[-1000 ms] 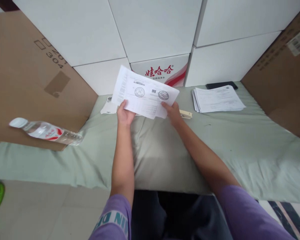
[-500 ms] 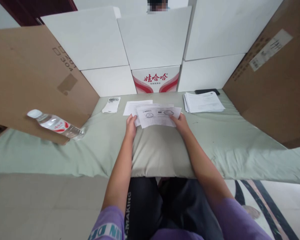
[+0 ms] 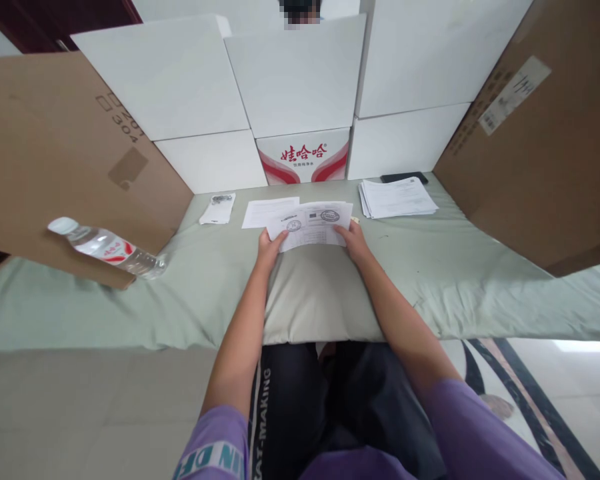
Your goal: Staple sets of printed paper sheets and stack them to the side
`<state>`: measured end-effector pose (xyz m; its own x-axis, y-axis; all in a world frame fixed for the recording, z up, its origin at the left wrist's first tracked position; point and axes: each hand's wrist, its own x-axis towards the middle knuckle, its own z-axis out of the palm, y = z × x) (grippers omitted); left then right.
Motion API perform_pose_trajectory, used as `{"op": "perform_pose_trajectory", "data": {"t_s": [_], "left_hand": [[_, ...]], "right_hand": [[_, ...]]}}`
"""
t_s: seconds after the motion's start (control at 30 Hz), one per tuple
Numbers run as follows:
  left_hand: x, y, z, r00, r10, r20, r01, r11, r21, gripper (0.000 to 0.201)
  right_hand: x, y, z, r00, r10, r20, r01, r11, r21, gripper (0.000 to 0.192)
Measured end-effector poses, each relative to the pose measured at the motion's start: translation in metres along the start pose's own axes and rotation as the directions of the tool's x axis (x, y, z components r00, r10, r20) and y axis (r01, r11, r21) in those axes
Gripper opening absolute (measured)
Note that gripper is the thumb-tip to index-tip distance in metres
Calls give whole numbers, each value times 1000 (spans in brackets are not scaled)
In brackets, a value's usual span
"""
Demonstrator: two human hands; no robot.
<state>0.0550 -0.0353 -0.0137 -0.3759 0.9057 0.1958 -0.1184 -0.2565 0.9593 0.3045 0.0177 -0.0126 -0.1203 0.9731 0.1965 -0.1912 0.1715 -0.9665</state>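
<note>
While reaching forward over a surface draped in pale green cloth [image 3: 325,293], holding a thin set of white rectangular printed paper sheets [image 3: 313,233], bearing two round dark stamps and a small dark square, directly between the left hand [image 3: 270,251] and the right hand [image 3: 356,243]. Running the long axis of the set from left to right, roughly parallel to the front edge of the cloth; touching both hands at the short ends, being no nearer to one than to the other. Standing apart by about the width of the paper; closing each hand in a pinch, opening neither. Pressing the left thumb on the printed face just beside the left stamp, and the right thumb just below the right stamp; hiding the other fingers largely behind the paper. Not showing clearly how many sheets are being held, nor whether touching the cloth beneath. Including just beyond, nearer the left hand and partly covered, a flat white printed sheet [image 3: 263,212]; farther off, nearer the right hand, a squared stack of white printed papers [image 3: 399,199], lying in front of a flat black rectangular object [image 3: 394,178].
</note>
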Motion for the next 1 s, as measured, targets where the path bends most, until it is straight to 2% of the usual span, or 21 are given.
{"op": "perform_pose_trajectory", "data": {"t_s": [0.17, 0.27, 0.37, 0.47, 0.67, 0.83, 1.0], "left_hand": [[1, -4, 4, 1000, 9, 20, -9, 1000, -11, 59], [0, -4, 6, 1000, 3, 28, -2, 999, -34, 60], [-3, -2, 7, 999, -31, 24, 33, 998, -51, 57], [-5, -2, 8, 999, -45, 5, 46, 997, -67, 53], [-5, -3, 6, 999, 9, -32, -11, 999, -50, 51], [-5, 1, 4, 998, 33, -56, -36, 998, -54, 53], [-4, 5, 2, 994, 97, -48, -102, 988, -119, 57]], "right_hand": [[-3, 6, 6, 1000, -6, -26, 7, 1000, 21, 49], [-6, 9, 10, 1000, -12, 8, 12, 1000, -3, 50], [-7, 12, 12, 998, -58, 28, 59, 997, -42, 58], [-6, 13, 11, 992, -125, -13, 124, 990, -64, 67], [-5, 10, 7, 994, -105, 24, 106, 992, -71, 52], [-12, 0, 12, 977, -213, -5, 211, 970, -121, 54], [-14, -5, 15, 972, -234, 7, 234, 970, -70, 58]]}}
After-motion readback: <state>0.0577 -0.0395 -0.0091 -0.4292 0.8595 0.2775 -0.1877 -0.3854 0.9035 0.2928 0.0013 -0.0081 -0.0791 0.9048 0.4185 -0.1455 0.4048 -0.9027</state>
